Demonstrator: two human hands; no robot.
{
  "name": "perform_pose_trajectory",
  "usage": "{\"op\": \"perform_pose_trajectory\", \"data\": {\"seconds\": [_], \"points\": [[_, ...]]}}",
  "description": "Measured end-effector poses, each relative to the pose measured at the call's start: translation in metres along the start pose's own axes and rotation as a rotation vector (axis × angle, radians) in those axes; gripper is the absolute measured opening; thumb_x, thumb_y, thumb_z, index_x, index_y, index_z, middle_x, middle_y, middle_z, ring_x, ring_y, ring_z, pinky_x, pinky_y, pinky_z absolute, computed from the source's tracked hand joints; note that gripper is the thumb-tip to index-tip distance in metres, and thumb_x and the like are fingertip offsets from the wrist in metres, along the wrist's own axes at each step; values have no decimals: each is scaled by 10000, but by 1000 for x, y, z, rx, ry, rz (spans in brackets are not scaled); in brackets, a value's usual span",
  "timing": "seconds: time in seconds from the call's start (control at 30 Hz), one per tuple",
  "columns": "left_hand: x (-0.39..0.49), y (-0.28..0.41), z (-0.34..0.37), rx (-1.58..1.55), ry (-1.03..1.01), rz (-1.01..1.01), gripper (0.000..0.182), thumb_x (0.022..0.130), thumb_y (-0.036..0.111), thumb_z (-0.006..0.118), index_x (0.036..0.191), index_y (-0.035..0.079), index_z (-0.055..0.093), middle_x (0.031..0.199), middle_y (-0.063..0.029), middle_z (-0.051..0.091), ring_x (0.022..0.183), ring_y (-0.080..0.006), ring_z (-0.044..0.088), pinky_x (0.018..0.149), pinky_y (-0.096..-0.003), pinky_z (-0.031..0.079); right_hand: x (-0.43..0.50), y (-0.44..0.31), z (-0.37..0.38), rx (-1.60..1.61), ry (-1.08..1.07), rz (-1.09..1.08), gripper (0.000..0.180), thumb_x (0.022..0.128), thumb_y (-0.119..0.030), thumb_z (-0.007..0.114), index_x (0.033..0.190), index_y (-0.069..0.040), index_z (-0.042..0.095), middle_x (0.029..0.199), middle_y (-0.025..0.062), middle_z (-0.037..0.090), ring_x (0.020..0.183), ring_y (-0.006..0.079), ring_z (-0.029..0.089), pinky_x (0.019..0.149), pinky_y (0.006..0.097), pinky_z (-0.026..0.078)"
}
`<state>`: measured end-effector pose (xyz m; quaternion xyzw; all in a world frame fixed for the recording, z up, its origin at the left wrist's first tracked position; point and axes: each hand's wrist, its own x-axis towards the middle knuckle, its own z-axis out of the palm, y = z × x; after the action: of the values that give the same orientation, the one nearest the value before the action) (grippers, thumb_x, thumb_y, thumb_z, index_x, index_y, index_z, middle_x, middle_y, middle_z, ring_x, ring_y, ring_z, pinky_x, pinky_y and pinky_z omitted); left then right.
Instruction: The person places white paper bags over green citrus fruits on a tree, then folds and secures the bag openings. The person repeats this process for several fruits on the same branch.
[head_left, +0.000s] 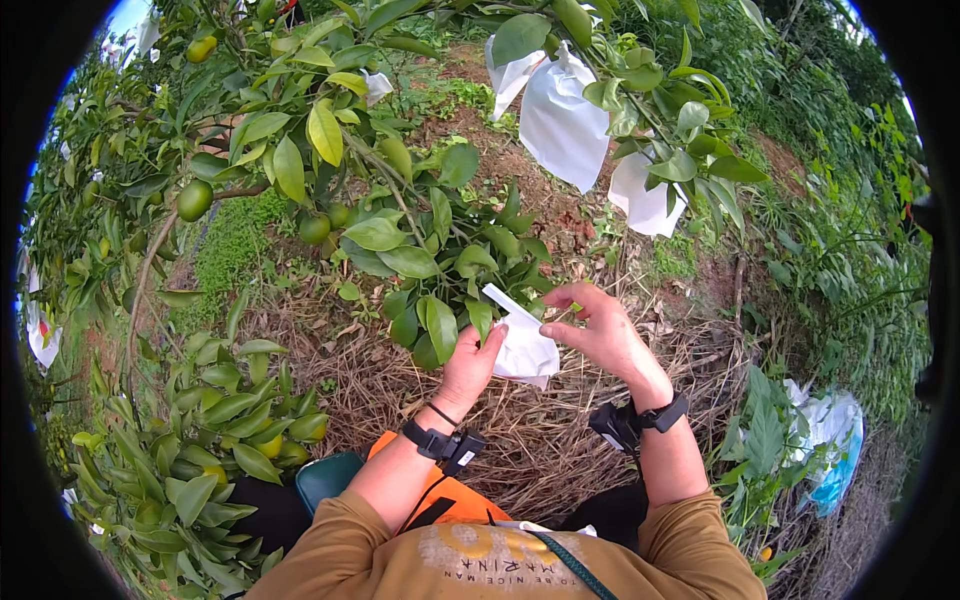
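Note:
A small white fruit bag (526, 354) is at the tip of a leafy citrus branch (411, 259), before my chest. The thumb and fingers of my left hand (472, 361) pinch the bag's left edge, close under the leaves. At the bag's upper right is my right hand (592, 326), its thumb by the bag's edge and its index finger curled above, with a gap between them. Whether a fruit is inside the bag cannot be told. Green fruits (405, 328) hang among the leaves just left of my left hand.
White bags (564, 120) hang from a branch above. A green citrus fruit (195, 200) is at upper left, and a leafy bush (225, 420) with yellowing fruits at lower left. Dry straw (570, 442) covers the ground; a crumpled plastic bag (829, 435) lies at right.

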<state>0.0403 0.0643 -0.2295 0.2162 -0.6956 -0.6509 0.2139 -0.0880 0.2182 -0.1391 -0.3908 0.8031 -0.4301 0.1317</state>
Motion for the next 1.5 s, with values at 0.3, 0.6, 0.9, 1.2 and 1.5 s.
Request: {"op": "perform_pose_trajectory", "data": {"seconds": [0.3, 0.6, 0.9, 1.2, 1.5], "points": [[-10, 13, -4, -119, -19, -22, 178, 910, 156, 625, 944, -17, 649, 770, 20, 617, 707, -54, 511, 653, -218, 436, -3, 33, 49, 461, -60, 204, 169, 848, -85, 677, 1003, -19, 678, 838, 5, 671, 738, 72, 588, 662, 230, 486], [-11, 5, -2, -43, 80, -1, 137, 883, 134, 649, 903, -1, 655, 772, 6, 636, 705, -60, 532, 650, -232, 445, -20, 20, 75, 354, 201, -149, 110, 770, 10, 688, 873, 1, 654, 814, 65, 634, 805, 204, 598, 709, 299, 485], [-12, 6, 2, 56, 192, -53, 150, 877, 168, 657, 933, 29, 653, 836, -8, 669, 793, -89, 569, 717, -270, 465, -21, 1, 80, -186, 409, -607, 237, 631, -5, 686, 862, -49, 653, 832, 42, 619, 779, 232, 584, 626, 335, 514], [-10, -12, -8, -171, 54, -118, 177, 936, 148, 569, 950, -4, 659, 841, 35, 646, 721, -48, 535, 636, -207, 434, -20, 9, 79, -176, 350, -706, 323, 606, -31, 666, 927, -62, 672, 882, 31, 624, 828, 226, 597, 663, 336, 526], [-19, -12, -26, -623, -202, -103, 236, 958, 133, 446, 1116, 27, 587, 1064, -13, 589, 896, -115, 547, 783, -261, 448, -20, 10, 70, -277, 247, -744, 303, 634, -66, 654, 937, -75, 674, 936, 23, 620, 917, 221, 579, 758, 337, 485]]}}
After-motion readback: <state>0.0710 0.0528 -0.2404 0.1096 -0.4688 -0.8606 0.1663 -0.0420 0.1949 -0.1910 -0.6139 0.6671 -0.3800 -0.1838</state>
